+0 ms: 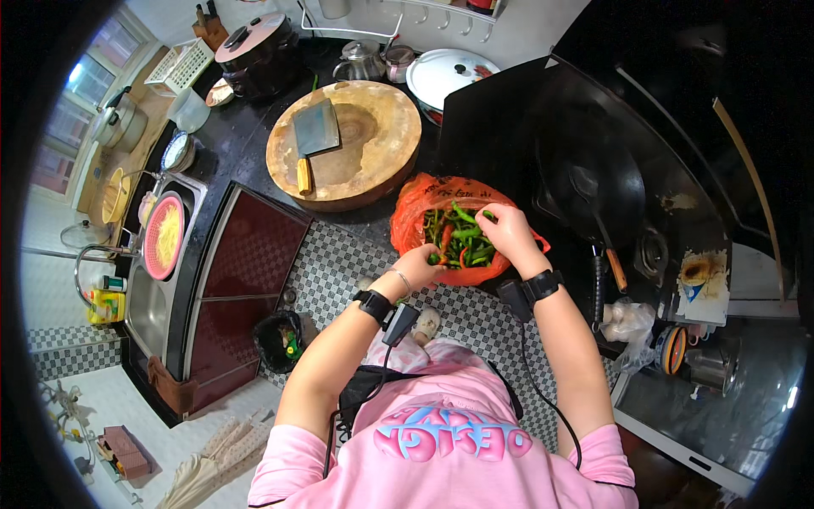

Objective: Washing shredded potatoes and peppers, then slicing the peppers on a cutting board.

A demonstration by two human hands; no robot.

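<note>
An orange-red plastic bag (407,219) stands wide at the counter's front edge. Green chili peppers (469,234) fill it, with a few red chili peppers (446,237) among them. My right hand (509,232) reaches over the bag's right side, thumb and fingertips pinched at a green pepper near the top of the pile. At the front left of the opening, my left hand (416,268) has its fingers bent against the peppers and the rim. Whether it grips a pepper or the plastic is hidden by the fingers.
A cleaver (317,129) lies on a thick round wooden chopping block (375,153) behind the bag. To the right, a black wok (588,184) with a spatula sits on the stove. Left, a pink colander (152,223) of pale shreds is in the sink. A bin (278,343) stands below.
</note>
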